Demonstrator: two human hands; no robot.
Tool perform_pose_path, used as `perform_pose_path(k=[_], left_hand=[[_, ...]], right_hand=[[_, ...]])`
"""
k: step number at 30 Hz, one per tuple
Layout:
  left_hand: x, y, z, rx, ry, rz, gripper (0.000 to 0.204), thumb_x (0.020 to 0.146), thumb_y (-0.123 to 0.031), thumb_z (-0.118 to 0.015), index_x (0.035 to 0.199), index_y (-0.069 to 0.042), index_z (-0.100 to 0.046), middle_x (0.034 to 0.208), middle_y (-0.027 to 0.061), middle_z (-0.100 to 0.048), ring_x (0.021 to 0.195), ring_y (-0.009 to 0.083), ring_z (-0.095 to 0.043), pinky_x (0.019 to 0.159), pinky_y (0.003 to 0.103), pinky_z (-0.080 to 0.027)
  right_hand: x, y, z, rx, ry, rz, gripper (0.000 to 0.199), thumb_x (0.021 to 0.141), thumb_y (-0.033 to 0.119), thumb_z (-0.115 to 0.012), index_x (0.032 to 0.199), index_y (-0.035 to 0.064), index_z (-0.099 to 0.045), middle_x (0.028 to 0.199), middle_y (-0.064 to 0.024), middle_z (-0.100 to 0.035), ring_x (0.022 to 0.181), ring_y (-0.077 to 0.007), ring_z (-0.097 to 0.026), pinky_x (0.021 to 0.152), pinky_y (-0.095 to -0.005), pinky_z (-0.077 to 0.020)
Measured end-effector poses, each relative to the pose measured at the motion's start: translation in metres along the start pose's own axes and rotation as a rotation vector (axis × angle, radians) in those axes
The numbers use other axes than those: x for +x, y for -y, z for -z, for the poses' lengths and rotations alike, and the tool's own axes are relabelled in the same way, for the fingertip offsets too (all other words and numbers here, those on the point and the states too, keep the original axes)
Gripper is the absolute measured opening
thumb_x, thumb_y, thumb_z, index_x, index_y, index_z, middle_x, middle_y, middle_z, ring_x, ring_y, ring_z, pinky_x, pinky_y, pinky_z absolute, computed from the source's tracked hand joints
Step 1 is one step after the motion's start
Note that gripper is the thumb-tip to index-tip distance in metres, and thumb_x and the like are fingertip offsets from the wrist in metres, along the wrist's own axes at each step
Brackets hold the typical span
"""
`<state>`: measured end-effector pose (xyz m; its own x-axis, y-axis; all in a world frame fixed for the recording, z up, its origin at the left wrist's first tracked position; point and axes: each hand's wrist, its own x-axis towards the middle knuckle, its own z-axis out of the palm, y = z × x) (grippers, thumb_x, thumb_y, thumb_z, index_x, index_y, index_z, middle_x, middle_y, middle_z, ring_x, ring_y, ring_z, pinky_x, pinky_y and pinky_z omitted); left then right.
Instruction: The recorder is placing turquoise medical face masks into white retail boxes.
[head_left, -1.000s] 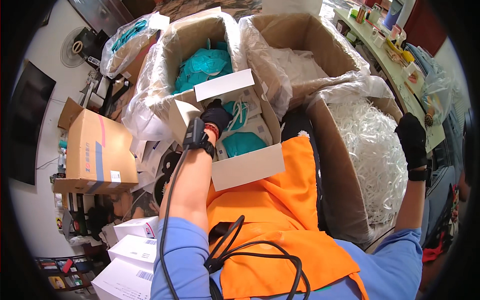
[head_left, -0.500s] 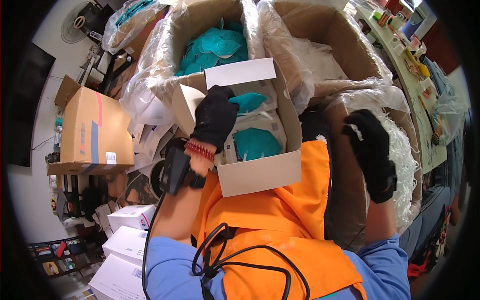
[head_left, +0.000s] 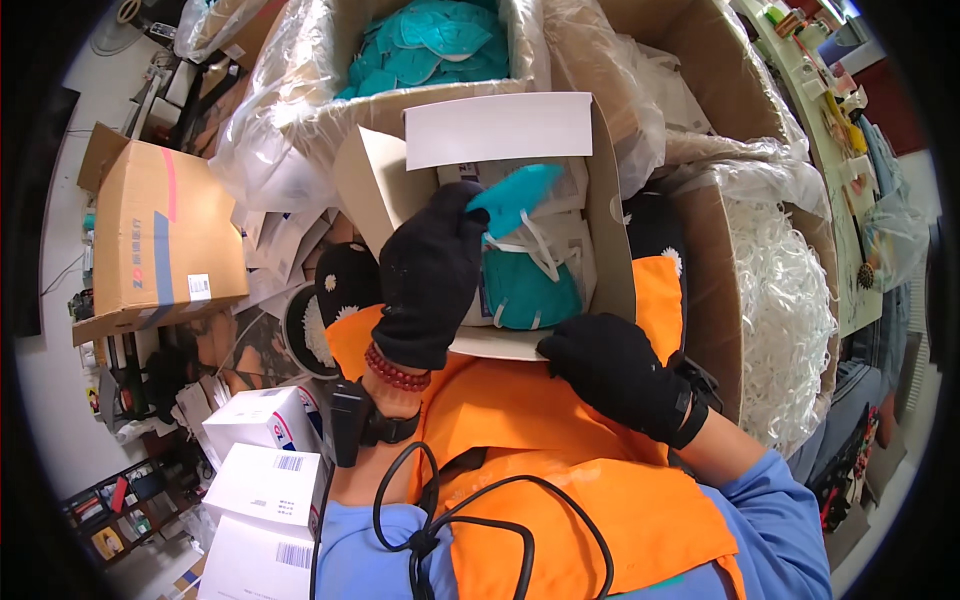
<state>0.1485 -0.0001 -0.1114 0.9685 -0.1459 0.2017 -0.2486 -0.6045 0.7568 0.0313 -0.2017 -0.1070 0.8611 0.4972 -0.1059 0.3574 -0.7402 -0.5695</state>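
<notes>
My left hand (head_left: 430, 275), in a black glove, pinches a teal cup-shaped face mask (head_left: 522, 198) by its near end. White straps trail from it over the small open carton (head_left: 384, 190). Inside the carton lies a second teal face mask (head_left: 532, 290), on white printed packets (head_left: 572, 190). The carton rests over my lap, its white far flap (head_left: 498, 132) standing up. My right hand (head_left: 615, 375), gloved too, is closed at the carton's near edge; its fingertips are partly hidden.
Beyond the carton stands a big plastic-lined box of teal masks (head_left: 430, 45). A lined box of white straps (head_left: 785, 310) is at the right, another lined box (head_left: 690, 25) behind it. White boxes (head_left: 268, 485) and a brown carton (head_left: 185, 235) stand left. A black cable (head_left: 500, 500) crosses my orange apron.
My right hand has come from the strap box to the carton's near edge. My left hand has lifted the mask and turned it. The near flap no longer shows hanging outward.
</notes>
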Motion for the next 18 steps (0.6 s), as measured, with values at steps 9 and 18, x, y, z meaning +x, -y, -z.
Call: perform_pose_path(k=[9,18], left_hand=[[-0.018,-0.006,-0.005,0.183,0.867,-0.33,0.028,0.089,-0.032,-0.064,0.107,-0.012,-0.07,0.092,0.0094,-0.07,0.085,0.0307,-0.068,0.072,0.04,-0.055],[-0.046,0.004,-0.006,0.183,0.723,-0.562,0.015,0.089,-0.02,-0.06,0.099,-0.014,-0.07,0.084,0.0064,-0.067,0.075,0.0274,-0.068,0.062,0.039,-0.055]], right_hand=[[0.004,-0.018,0.013,0.129,-0.056,-0.05,0.015,0.08,0.018,-0.071,0.094,0.0116,-0.072,0.082,-0.0087,-0.066,0.08,-0.0295,-0.066,0.069,-0.039,-0.0525],[0.102,-0.015,0.062,-0.066,-0.17,-0.001,0.043,0.078,0.014,-0.076,0.117,0.0025,-0.064,0.108,-0.0175,-0.066,0.104,-0.0343,-0.064,0.092,-0.0378,-0.0507]])
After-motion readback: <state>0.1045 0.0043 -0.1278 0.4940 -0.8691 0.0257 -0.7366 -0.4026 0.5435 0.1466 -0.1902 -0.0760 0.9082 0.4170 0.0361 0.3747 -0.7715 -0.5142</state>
